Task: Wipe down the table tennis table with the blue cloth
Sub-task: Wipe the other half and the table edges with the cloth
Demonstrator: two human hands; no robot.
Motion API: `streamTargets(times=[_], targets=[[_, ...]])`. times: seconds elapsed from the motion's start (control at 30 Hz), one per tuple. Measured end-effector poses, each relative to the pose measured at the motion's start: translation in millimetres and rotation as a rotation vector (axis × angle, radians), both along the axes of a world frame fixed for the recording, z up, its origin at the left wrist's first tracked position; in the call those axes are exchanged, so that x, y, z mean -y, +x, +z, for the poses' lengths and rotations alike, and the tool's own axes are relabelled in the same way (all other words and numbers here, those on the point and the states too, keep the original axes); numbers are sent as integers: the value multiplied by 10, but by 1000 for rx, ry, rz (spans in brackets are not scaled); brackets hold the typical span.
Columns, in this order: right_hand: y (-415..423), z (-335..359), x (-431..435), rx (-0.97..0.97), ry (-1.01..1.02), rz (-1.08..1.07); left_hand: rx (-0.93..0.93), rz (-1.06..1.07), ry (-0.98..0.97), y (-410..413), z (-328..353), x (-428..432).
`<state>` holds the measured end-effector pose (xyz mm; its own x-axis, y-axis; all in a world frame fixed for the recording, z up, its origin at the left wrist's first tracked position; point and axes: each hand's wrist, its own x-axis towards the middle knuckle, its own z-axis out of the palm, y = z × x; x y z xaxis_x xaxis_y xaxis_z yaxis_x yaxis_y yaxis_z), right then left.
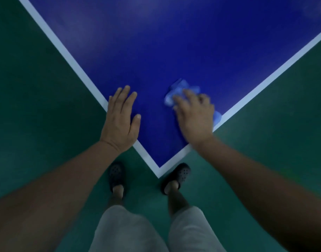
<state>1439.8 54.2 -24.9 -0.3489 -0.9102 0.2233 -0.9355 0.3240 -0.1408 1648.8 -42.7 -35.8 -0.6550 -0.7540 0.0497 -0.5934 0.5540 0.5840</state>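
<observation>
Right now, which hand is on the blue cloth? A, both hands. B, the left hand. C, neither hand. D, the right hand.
D: the right hand presses on the blue cloth near the table's corner, while the left hand lies flat on the bare table, apart from the cloth.

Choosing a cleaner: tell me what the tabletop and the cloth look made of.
Table tennis table: seemingly painted board, smooth satin blue, faint sheen, white edge lines. Blue cloth: soft fabric, possibly microfibre; it bunches into folds under the right hand.
</observation>
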Motion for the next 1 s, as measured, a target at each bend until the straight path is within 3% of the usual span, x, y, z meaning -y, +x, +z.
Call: streamTargets(times=[0.13, 0.27, 0.37, 0.47, 0.5, 0.53, 0.67, 0.73, 0.8, 0.9, 1.0], targets=[[900, -122, -1005, 78, 98, 559, 14, 41, 19, -89, 72, -62], [369, -115, -1315, 90, 157, 732, 54, 17, 23, -274, 114, -171], [-437, -53, -773, -52, 150, 493, 78, -18, 21, -535, 127, -201], [-935, 77, -234, 25, 100, -178, 112, -5, 18, -827, 130, -214], [-877, 90, -151, 30, 95, -285, 117, 12, 21, -919, 128, -210], [-718, 68, -132, 6, 89, -259, 105, 35, 29, -999, 121, -202], [82, 37, -632, 50, 165, 339, -36, 139, 96, -1132, 84, -130], [-215, 19, -756, 52, 138, 478, -5, 107, 42, -1140, 65, -153], [-876, -51, -576, -22, 134, 412, 110, 38, -19, -1181, 38, -178], [-1932, -47, -183, -103, 33, 63, 256, 18, -48, -1246, -4, -177], [-2463, -13, 107, 86, 29, -364, 294, 32, -74, -1251, -30, -173]])
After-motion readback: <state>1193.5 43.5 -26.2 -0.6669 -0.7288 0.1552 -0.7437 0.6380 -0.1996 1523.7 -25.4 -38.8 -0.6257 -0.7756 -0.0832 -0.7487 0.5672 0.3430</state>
